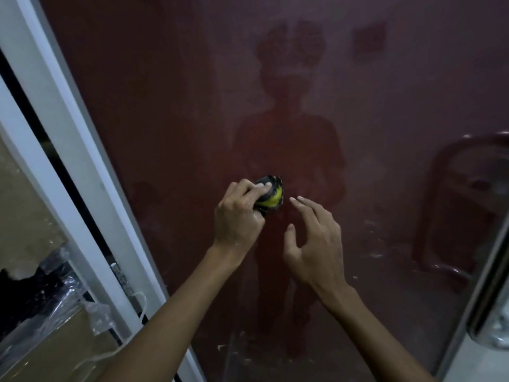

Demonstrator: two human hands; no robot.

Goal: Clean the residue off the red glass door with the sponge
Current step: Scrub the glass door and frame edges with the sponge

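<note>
Left grip pinches the sponge against the red glass door; right grip spread, empty. Haze covers most glass; you've barely started.

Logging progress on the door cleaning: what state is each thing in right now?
Red glass door: hazy with residue, pale specks low down.
Yellow and dark sponge: squeezed in the left hand.
Right hand: open, fingers spread, holding nothing.
White door frame: beside the glass.
</note>
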